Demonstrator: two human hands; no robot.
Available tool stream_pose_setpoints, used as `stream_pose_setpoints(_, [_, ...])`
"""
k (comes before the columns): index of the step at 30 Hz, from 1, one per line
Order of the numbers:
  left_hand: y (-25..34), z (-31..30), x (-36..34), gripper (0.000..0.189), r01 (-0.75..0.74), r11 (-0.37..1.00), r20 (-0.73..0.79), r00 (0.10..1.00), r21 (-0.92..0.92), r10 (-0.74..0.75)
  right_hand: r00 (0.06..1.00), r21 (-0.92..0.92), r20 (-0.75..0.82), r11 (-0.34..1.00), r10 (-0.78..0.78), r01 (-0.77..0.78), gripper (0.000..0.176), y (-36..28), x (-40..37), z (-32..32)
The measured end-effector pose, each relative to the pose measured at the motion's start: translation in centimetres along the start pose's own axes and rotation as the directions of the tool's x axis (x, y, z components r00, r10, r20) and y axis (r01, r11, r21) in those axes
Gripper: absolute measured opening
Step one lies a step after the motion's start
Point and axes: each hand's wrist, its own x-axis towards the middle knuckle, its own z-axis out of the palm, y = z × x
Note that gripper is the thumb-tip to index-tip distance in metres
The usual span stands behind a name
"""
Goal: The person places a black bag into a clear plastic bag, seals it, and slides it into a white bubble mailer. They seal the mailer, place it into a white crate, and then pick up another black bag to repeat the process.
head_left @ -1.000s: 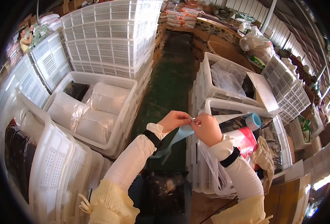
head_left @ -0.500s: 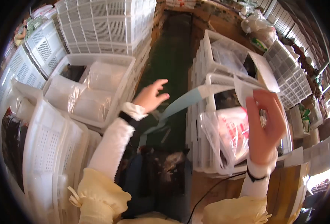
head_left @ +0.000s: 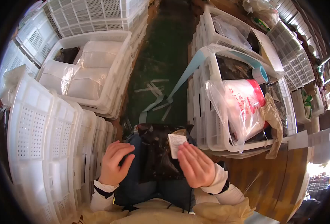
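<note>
A black plastic bag (head_left: 155, 149) lies across my lap. Above its right side, my right hand (head_left: 196, 164) pinches a small white printed label (head_left: 177, 145) between thumb and fingers. My left hand (head_left: 116, 162) is just left of the bag, its fingers curved and apart, with nothing in them. A light blue paper strip (head_left: 191, 69) runs from the floor over the right crate's edge to a small blue roll (head_left: 259, 74) in that crate. Beside the roll is a clear bag with red and white contents (head_left: 243, 102).
White crates (head_left: 41, 127) stand stacked on the left, one holding white wrapped packs (head_left: 92, 71). On the right is another crate stack (head_left: 209, 123), with a beige glove (head_left: 273, 115) over its edge. Paper scraps (head_left: 153, 87) lie on the green floor (head_left: 157, 48).
Both hands have come down and back toward my lap. My right hand has left the right crate and now shows a white label in its grip. The view has tilted downward.
</note>
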Motion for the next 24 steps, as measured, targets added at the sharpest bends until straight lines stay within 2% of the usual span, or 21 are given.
stream_pose_setpoints(6, [-0.2, 0.7, -0.8, 0.018, 0.010, 1.000, 0.044, 0.999, -0.030, -0.009, 0.988, 0.043, 0.076, 0.990, -0.137, 0.134, 0.021, -0.9, -1.9, 2.9])
stream_pose_setpoints(11, [-0.2, 1.2, -0.9, 0.020, -0.029, 0.999, 0.060, 0.998, -0.017, 0.030, 0.989, 0.075, 0.100, 0.992, -0.113, 0.106, 0.021, -1.7, -2.9, 3.7])
stream_pose_setpoints(14, [0.7, 2.0, -0.4, 0.025, -0.112, 0.993, 0.123, 0.987, 0.026, 0.108, 0.990, 0.095, 0.107, 0.992, -0.090, 0.080, 0.020, -2.0, -3.1, 3.9])
stream_pose_setpoints(18, [1.8, 3.4, 0.4, 0.033, -0.278, 0.954, 0.340, 0.913, 0.111, 0.227, 0.993, 0.097, 0.112, 0.995, -0.041, 0.030, 0.025, -2.5, -3.9, 4.6])
stream_pose_setpoints(21, [2.2, 5.2, 0.8, 0.038, -0.254, 0.933, 0.351, 0.923, 0.255, 0.156, 0.980, 0.313, 0.176, 0.938, 0.096, -0.148, 0.034, -3.1, -4.5, 4.4])
stream_pose_setpoints(22, [1.8, 5.7, 0.7, 0.049, -0.269, 0.913, 0.378, 0.915, 0.307, 0.142, 0.967, 0.341, 0.209, 0.916, 0.146, -0.212, 0.037, -2.8, -4.6, 4.4])
stream_pose_setpoints(24, [2.1, 6.6, 0.7, 0.052, -0.144, 0.962, 0.310, 0.948, 0.232, 0.068, 0.929, 0.389, 0.281, 0.857, 0.240, -0.339, 0.045, -1.9, -4.8, 4.3])
